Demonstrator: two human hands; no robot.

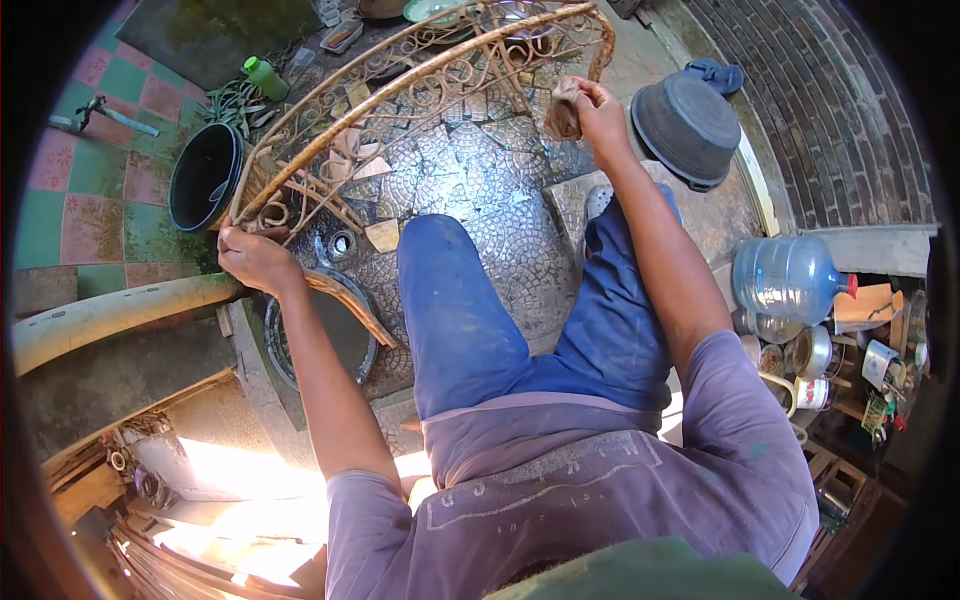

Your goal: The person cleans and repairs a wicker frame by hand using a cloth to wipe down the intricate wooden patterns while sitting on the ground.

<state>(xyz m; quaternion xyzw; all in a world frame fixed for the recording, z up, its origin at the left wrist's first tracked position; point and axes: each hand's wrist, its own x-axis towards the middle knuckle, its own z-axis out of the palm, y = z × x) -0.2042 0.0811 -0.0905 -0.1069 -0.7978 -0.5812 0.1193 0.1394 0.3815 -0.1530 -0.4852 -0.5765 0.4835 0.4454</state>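
Observation:
A curved rattan frame [420, 70] with scrolled loops lies tilted over the wet patterned floor in front of me. My left hand [255, 258] grips the frame's near end at its lower left. My right hand [595, 110] is closed on a small brown pad or cloth [563, 108] pressed against the frame's right side. My blue trousers [520, 310] and purple shirt fill the lower part of the view.
A black bucket [205, 175] stands at the left beside a green bottle [264, 77]. An upturned grey basin [688, 125] lies at the right near a brick wall. A blue water jug [788, 277], pots and cups sit at far right. A round drain cover [325, 335] lies below my left hand.

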